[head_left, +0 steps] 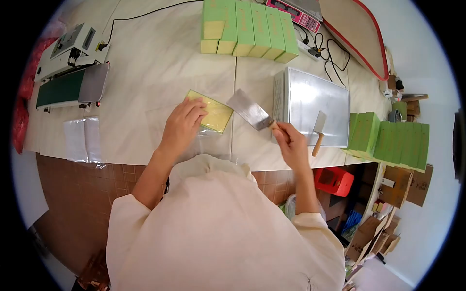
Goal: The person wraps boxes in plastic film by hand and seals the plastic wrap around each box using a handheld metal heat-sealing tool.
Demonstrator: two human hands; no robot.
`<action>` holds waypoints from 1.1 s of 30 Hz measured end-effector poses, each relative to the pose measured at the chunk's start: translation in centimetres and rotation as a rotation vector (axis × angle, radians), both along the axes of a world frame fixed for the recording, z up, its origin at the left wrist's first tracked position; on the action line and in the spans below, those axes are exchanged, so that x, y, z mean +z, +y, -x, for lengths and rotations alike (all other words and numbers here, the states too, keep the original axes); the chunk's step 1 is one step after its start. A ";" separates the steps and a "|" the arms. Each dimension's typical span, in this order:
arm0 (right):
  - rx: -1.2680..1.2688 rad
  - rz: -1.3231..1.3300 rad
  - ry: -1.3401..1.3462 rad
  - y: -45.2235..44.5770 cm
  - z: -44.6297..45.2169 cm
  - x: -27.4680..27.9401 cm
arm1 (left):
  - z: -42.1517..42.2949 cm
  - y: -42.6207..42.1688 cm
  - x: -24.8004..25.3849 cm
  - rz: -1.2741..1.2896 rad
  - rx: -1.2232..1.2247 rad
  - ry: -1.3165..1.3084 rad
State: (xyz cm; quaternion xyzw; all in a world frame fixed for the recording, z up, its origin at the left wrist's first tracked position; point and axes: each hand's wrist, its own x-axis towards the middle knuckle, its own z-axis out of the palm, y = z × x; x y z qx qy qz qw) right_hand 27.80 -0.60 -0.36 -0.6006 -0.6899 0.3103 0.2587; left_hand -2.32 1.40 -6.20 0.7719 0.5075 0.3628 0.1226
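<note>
My left hand [183,122] presses on the left part of a flat box [217,114] with a yellow face and green edges, its fingers bent over the top. Clear plastic film lies around and under this box. In my right hand [292,143] is a wide metal scraper [251,111], gripped by its short wooden handle. The scraper's blade points up and left, close to the box's right corner; whether they touch I cannot tell. A second, smaller scraper [319,127] with a wooden handle lies on the silver metal case [318,97] to the right.
Several green boxes [259,29] stand in a row at the back, and more green boxes [388,138] at the right. A sealing machine [73,72] is at the left, near plastic bags [82,139]. A pink scale [296,13] and black cables [332,60] lie at the back right.
</note>
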 end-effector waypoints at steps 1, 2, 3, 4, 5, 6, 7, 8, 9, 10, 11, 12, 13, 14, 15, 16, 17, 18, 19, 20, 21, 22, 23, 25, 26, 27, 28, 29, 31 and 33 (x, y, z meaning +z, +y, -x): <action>-0.060 -0.035 0.029 0.2 0.9 -0.8 | 0.2 0.0 0.1 -0.009 -0.012 0.011; -0.054 -0.095 0.026 0.3 1.7 -1.7 | 0.3 -0.1 0.2 -0.009 -0.007 0.008; -0.048 -0.094 0.024 0.2 2.4 -1.8 | 0.6 -0.3 0.3 0.012 -0.013 0.002; -0.024 -0.113 -0.019 0.2 3.1 -1.9 | 0.9 -0.4 0.4 0.034 -0.019 -0.003; 0.002 -0.131 -0.062 0.1 3.7 -2.0 | 1.3 -0.7 0.3 0.036 -0.010 -0.005; 0.010 -0.129 -0.065 0.0 4.3 -2.1 | 1.7 -1.1 0.3 0.090 0.030 -0.044; 0.021 -0.151 -0.055 -0.2 4.7 -2.2 | 2.2 -1.5 0.1 0.144 0.068 -0.085; 0.030 -0.174 -0.046 -0.3 5.1 -2.3 | 2.9 -1.6 0.1 0.147 0.073 -0.090; 0.038 -0.197 -0.037 -0.4 5.4 -2.3 | 3.7 -1.6 0.2 0.200 0.081 -0.131; 0.042 -0.195 -0.042 -0.5 5.8 -2.4 | 4.3 -1.6 0.3 0.253 0.089 -0.171; 0.060 -0.227 -0.029 -0.6 6.1 -2.4 | 4.6 -1.5 0.4 0.256 0.090 -0.176; 0.078 -0.258 -0.016 -0.7 6.4 -2.5 | 4.8 -1.5 0.5 0.236 0.065 -0.172; 0.079 -0.256 -0.020 -0.7 6.7 -2.4 | 4.9 -1.5 0.5 0.217 0.039 -0.167; 0.110 -0.265 -0.036 -0.8 7.0 -2.2 | 4.9 -1.4 0.5 0.219 0.040 -0.172; 0.142 -0.275 -0.052 -0.8 7.2 -2.1 | 4.7 -1.3 0.6 0.255 -0.002 -0.178; 0.145 -0.274 -0.056 -0.8 7.3 -1.9 | 4.6 -1.2 0.6 0.290 -0.043 -0.183; 0.169 -0.269 -0.053 -0.7 7.4 -1.8 | 4.5 -1.1 0.5 0.291 -0.040 -0.188; 0.193 -0.265 -0.050 -0.6 7.5 -1.7 | 4.4 -0.8 0.3 0.312 -0.090 -0.179; 0.197 -0.265 -0.053 -0.6 7.5 -1.6 | 4.3 -0.6 0.2 0.332 -0.140 -0.170; 0.210 -0.251 -0.055 -0.5 7.5 -1.6 | 4.2 -0.3 0.2 0.331 -0.138 -0.174; 0.223 -0.238 -0.057 -0.4 7.5 -1.6 | 4.0 0.0 0.2 0.315 -0.175 -0.178; 0.225 -0.237 -0.059 -0.4 7.4 -1.7 | 3.9 0.2 0.2 0.299 -0.212 -0.182; 0.223 -0.230 -0.042 -0.3 7.4 -1.9 | 3.7 0.4 0.5 0.299 -0.211 -0.184; 0.221 -0.221 -0.024 -0.2 7.3 -1.9 | 3.3 0.9 1.2 0.309 -0.280 -0.117; 0.222 -0.203 -0.025 -0.1 7.2 -1.8 | 3.1 1.1 1.2 0.309 -0.279 -0.117; 0.223 -0.185 -0.024 -0.1 7.2 -1.7 | 2.9 1.3 1.2 0.336 -0.295 -0.166; 0.224 -0.185 -0.024 0.0 7.2 -1.6 | 2.9 1.5 1.1 0.364 -0.312 -0.214; 0.241 -0.186 -0.051 0.0 7.1 -1.5 | 2.8 1.6 1.0 0.364 -0.311 -0.213; 0.256 -0.187 -0.077 0.1 7.1 -1.4 | 2.7 2.0 0.5 0.402 -0.276 -0.258; 0.270 -0.153 -0.051 -0.1 7.2 -1.4 | 2.7 2.5 0.3 0.409 -0.283 -0.248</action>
